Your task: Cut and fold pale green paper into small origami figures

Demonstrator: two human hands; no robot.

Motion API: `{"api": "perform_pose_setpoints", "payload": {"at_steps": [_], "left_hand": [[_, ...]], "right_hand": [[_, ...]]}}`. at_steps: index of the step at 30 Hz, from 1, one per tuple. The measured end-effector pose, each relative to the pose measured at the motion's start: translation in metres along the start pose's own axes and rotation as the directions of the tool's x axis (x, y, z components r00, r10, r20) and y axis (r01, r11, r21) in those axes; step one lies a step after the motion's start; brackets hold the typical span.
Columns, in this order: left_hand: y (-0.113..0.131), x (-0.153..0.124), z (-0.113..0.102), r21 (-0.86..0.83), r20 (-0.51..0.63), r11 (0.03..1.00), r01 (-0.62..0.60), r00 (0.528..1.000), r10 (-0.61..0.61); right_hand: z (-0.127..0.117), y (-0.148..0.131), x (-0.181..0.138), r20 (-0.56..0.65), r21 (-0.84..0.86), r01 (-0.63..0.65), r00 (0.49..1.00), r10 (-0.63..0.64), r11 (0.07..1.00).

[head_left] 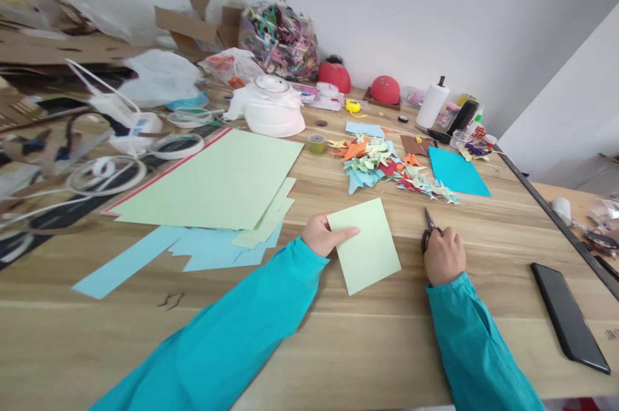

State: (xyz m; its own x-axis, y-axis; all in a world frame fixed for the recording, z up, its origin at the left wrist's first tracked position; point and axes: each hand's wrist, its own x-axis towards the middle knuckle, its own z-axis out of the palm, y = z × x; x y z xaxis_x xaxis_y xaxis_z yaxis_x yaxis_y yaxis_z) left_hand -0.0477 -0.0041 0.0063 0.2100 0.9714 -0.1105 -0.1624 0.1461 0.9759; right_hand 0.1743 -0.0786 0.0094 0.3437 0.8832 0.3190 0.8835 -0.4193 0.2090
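Centre of frame, a small pale green sheet (366, 244) lies flat on the bench (387, 346) between the two hands. Its left edge is under the left hand (320, 235) and its right edge is near the right hand (443, 256) but apart from it. The left hand is nearer: thumb on top of the upper left corner, fingers curled under or at the edge, so it pinches the sheet. The sheet's long axis runs from the upper middle of the frame down toward the lower right, slightly tilted.

The right hand is closed over the scissors (429, 222) just right of the sheet. The handles are hidden in the fist, and the dark blades stick out toward the top of the frame, tips together as far as I can tell. The scissors do not touch the sheet.

The sheet looks thin, matte, uncreased and four-sided, with clean edges.

Around it:
- Left – a big sheet (217, 182) of the same green, lying over pale blue offcuts (159, 253).
- Above centre – a pile (382, 162) of small folded coloured pieces, with a blue card (457, 172) just right of it.
- Lower right – a black phone (568, 317), well apart from both hands.
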Motion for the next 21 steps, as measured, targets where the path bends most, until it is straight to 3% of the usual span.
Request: {"api": "perform_pose_setpoints", "payload": {"at_steps": [5,8,9,11,13,14,16,21], "left_hand": [[0.001,0.002,-0.001,0.017,0.012,1.0,-0.007,1.0,0.006],[0.002,0.003,-0.001,0.013,0.055,1.0,0.023,0.998,-0.024],[0.002,0.002,-0.001,0.007,0.067,0.999,0.035,0.997,-0.035],[0.002,0.002,-0.001,-0.008,0.087,0.999,0.045,0.995,-0.044],[0.002,0.001,0.0,-0.027,0.11,0.999,0.047,0.993,-0.044],[0.002,0.001,0.001,-0.036,0.12,0.998,0.049,0.992,-0.044],[0.002,0.001,0.002,-0.056,0.134,0.997,0.05,0.99,-0.042],[-0.001,0.004,0.003,0.009,0.104,0.999,0.05,0.993,-0.051]], "right_hand": [[-0.002,0.001,0.005,-0.064,0.079,-0.094,0.993,0.099,0.992],[-0.007,-0.004,0.005,-0.157,0.367,0.012,0.986,0.05,0.93],[-0.01,-0.007,0.004,-0.17,0.515,0.093,0.985,-0.004,0.852],[-0.015,-0.014,0.001,-0.14,0.807,0.199,0.979,-0.147,0.557],[-0.019,-0.021,-0.003,-0.039,0.956,0.121,0.955,-0.295,0.267],[-0.019,-0.023,-0.004,0.006,0.983,0.057,0.941,-0.337,0.177],[-0.018,-0.026,-0.006,0.098,0.994,-0.074,0.93,-0.354,0.08],[-0.01,-0.026,-0.004,0.304,0.938,-0.334,0.921,-0.243,-0.092]]}}
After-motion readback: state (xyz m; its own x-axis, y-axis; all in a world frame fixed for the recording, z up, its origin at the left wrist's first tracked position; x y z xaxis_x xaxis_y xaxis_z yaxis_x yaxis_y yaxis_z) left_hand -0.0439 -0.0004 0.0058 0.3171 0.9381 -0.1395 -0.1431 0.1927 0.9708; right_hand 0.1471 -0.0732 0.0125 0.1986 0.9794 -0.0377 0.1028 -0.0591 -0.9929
